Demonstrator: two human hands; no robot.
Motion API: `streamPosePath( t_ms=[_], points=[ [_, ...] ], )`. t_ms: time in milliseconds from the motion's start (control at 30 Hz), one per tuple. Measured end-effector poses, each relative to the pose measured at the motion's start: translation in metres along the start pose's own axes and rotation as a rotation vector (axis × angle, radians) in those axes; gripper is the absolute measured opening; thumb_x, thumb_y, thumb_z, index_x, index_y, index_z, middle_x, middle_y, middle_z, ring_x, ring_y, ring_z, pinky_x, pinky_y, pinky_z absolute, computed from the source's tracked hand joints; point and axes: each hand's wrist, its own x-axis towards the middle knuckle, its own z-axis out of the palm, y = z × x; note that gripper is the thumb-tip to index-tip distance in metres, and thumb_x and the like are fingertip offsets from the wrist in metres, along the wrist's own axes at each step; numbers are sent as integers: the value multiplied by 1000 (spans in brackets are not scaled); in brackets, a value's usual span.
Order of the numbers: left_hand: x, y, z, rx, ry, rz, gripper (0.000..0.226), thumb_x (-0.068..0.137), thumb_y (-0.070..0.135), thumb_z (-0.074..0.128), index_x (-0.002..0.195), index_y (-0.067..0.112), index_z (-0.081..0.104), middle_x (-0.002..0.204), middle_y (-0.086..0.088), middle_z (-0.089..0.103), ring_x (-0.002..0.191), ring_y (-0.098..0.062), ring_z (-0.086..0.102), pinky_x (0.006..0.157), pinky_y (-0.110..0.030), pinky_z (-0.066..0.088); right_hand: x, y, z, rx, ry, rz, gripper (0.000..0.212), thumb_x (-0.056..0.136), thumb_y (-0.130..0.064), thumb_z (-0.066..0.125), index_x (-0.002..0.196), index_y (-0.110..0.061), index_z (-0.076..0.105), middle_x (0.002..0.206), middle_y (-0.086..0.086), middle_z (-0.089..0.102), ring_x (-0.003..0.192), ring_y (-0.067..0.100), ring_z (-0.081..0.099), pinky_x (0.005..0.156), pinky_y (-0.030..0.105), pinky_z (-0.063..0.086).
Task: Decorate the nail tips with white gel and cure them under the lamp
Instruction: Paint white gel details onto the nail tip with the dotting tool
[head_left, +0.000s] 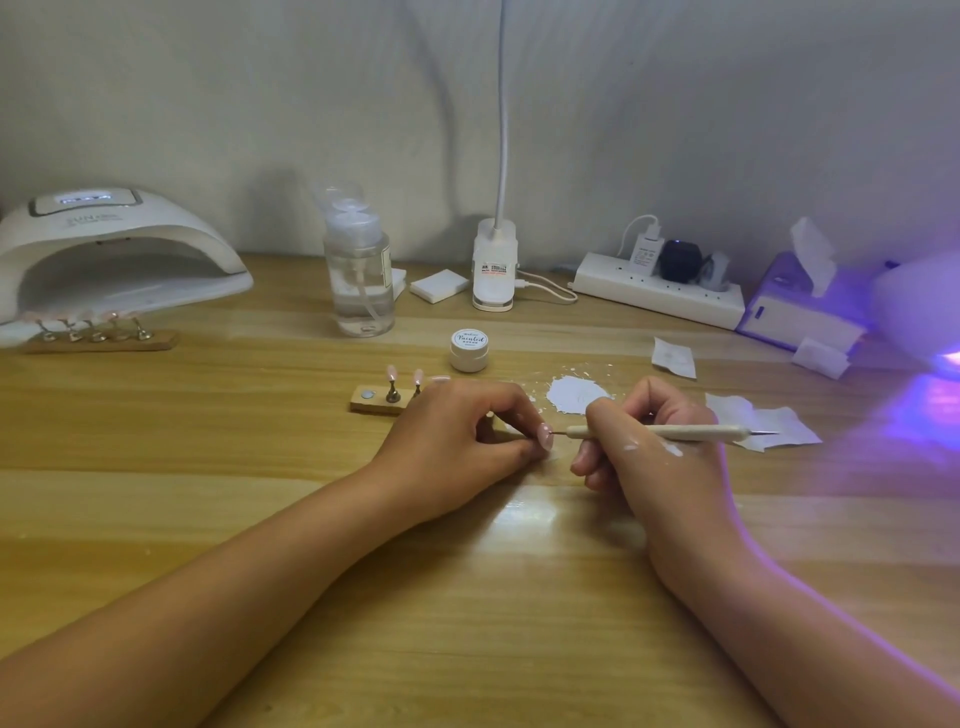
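Dotting tool (660, 431): gripped pen-style in my right hand (665, 467), needle end right at the nail tip (544, 433)
left hand (457, 431): fingers pinching that nail tip, down by the table (311, 519)
gel jar (469, 349): lid on, just behind my hands
lamp (104, 249): far left, rack (98, 338) of tips at its mouth

A wooden tabletop (260, 467) meets a pale wall (208, 104). Along the back stands a clear pump bottle (358, 275) partly filled with liquid, then a flat white pad (439, 286), and just beside it the white base of a gooseneck desk light (494, 265). Right of that lies a power strip (660, 291) with plugs in it, then a tissue box (795, 306). Crumpled paper wipes (769, 426) lie nearer the front.
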Motion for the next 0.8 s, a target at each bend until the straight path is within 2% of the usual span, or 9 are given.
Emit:
streamPosePath(
  t_ms=[200,300,400,467,567,667,800],
  points=[
    [0,0,0,1,-3,-6,20,81,22,78,76,38,68,69,34,63,49,-1,47,55,-10,31,-1,-1,-1,-31,1,-6,16,66,-21,60,63,-14,45,51,11,65,40,11,55,40,18,41],
    [0,0,0,5,1,-2,17,81,20,78,77,35,69,64,36,60,48,-1,46,55,-9,31,-2,-3,-1,-8,9,-11,16,67,-20,60,63,-14,46,51,11,65,40,11,54,41,18,42],
    [-1,-1,0,-24,-4,-1,16,81,18,78,77,31,70,60,36,58,45,1,44,53,-7,31,-1,-2,-2,97,98,-64,27,79,-17,70,64,-18,47,48,4,60,39,9,50,39,18,40],
    [0,-1,-1,-35,-9,-7,12,82,19,77,78,29,72,57,36,57,44,2,43,54,-5,31,3,-3,-6,132,162,-112,30,92,-21,71,73,-19,47,48,-2,53,39,7,44,38,17,35],
    [0,0,0,-39,-13,-19,10,82,20,77,78,28,73,56,36,56,44,3,44,57,-2,31,12,-6,-15,34,171,-163,25,91,-32,73,82,-23,52,57,-5,61,45,5,51,42,15,37],
    [0,-2,0,-71,-19,-38,9,82,21,77,78,29,74,72,29,67,46,1,44,55,-6,32,18,-3,-24,-146,151,-113,25,90,-45,71,84,-24,59,68,-2,73,46,7,56,44,16,38],
    [0,-3,0,-84,-32,-43,9,81,21,75,79,29,74,81,21,73,48,0,45,55,-9,31,23,3,-30,-225,135,-4,15,91,-31,62,87,-20,52,72,-3,76,42,8,52,50,27,36]
  ],
)
